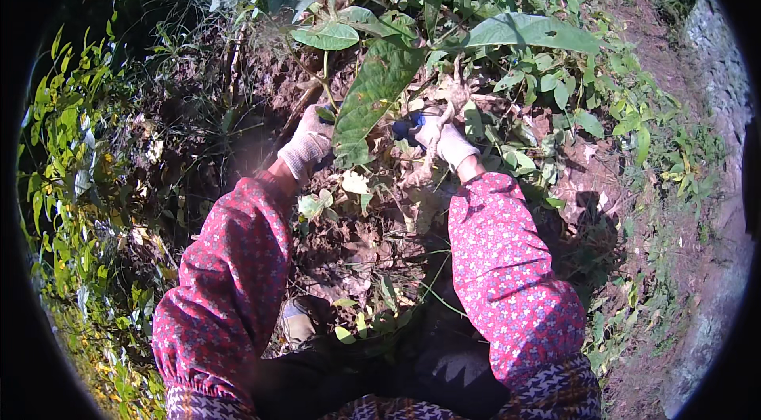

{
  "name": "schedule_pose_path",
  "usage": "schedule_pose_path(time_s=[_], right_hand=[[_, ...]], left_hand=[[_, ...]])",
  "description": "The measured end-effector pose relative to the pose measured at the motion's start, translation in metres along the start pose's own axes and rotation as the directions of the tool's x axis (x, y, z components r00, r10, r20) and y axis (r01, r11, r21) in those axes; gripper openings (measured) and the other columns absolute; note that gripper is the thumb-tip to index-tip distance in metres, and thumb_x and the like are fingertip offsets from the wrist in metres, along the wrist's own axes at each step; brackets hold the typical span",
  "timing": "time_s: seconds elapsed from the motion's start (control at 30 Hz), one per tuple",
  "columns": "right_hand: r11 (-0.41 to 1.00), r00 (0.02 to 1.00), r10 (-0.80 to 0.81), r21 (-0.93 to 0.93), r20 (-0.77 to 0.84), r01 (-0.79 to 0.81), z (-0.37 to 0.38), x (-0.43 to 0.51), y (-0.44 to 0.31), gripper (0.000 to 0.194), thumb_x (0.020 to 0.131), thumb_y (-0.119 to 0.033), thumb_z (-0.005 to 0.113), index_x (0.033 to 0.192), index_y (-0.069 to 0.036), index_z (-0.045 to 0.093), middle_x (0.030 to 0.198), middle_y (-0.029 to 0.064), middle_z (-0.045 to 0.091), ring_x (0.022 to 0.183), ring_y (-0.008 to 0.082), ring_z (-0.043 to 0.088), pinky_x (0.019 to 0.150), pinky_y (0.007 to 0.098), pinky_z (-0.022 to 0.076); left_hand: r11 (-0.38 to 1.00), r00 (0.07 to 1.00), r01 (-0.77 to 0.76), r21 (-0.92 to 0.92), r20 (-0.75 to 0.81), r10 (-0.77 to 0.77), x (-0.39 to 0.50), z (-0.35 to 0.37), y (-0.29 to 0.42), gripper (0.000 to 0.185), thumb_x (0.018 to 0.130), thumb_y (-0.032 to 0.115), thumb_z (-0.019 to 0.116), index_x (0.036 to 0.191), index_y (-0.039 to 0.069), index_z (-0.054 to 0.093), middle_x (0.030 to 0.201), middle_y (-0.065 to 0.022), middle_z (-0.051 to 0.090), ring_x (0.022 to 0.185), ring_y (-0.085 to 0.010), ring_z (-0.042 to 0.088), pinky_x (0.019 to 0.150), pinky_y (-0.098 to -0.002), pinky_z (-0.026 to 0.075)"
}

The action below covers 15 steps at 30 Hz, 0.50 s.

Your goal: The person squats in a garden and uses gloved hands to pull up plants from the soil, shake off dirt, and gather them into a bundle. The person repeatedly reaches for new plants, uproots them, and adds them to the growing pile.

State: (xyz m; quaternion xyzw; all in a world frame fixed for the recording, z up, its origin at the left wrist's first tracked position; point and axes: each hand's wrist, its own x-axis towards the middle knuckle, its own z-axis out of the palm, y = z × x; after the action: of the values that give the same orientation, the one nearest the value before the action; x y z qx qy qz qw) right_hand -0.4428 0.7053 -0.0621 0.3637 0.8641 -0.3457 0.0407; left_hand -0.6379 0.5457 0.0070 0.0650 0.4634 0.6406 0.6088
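My left hand (311, 136), in a pale knitted glove with blue on it, is closed around the lower part of a green plant stem (326, 72). A large green leaf (376, 96) hangs between my hands and hides part of the ground there. My right hand (433, 130), gloved the same way, is low among leaves and soil, its blue-coated fingers pointing left. Pale, soil-covered roots (453, 92) lie beside and across the back of that hand. What its fingertips touch is hidden.
Broad-leaved plants (535, 33) grow ahead and to the right. Yellow-green foliage (65, 182) lines the left side. Brown soil with dry leaves (351, 259) lies before me, near a shoe (300, 319). A pale strip of ground (713, 63) runs along the far right.
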Motion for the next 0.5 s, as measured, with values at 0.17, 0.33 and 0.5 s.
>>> schedule_pose_path(time_s=[0.17,0.33,0.5], right_hand=[[0.855,0.984,-0.009,-0.51,0.175,0.098,0.06,-0.06,0.01,0.027,0.081,-0.026,0.059,0.094,-0.004,0.067,0.092,0.0167,0.066,0.087,0.0313,0.065,0.078,0.0402,0.0512],[0.982,0.992,0.007,-0.184,-0.124,-0.03,-0.016,-0.088,0.003,0.028,0.077,-0.025,0.063,0.098,-0.005,0.063,0.087,0.0154,0.064,0.082,0.0315,0.063,0.077,0.0377,0.0499],[0.76,0.833,-0.391,0.374,-0.391,0.532,-0.056,-0.112,-0.078,0.064,0.077,-0.024,0.069,0.134,-0.006,0.045,0.107,0.0081,0.059,0.093,0.0216,0.059,0.083,0.0377,0.0511]], left_hand=[[0.714,0.955,-0.297,0.634,0.192,0.227,0.007,-0.008,-0.012,0.03,0.086,0.003,0.063,0.115,0.001,0.058,0.104,-0.0065,0.065,0.09,-0.0139,0.062,0.077,-0.0288,0.052],[0.441,0.869,-0.458,0.772,0.284,0.406,0.0,-0.011,0.001,0.023,0.084,0.018,0.067,0.101,0.003,0.064,0.086,-0.0032,0.065,0.075,-0.0142,0.058,0.068,-0.0303,0.048],[0.083,0.735,-0.342,0.936,0.211,0.644,-0.002,0.017,-0.006,0.022,0.084,0.021,0.065,0.096,0.002,0.062,0.081,-0.0176,0.065,0.074,-0.0326,0.061,0.07,-0.0382,0.048]])
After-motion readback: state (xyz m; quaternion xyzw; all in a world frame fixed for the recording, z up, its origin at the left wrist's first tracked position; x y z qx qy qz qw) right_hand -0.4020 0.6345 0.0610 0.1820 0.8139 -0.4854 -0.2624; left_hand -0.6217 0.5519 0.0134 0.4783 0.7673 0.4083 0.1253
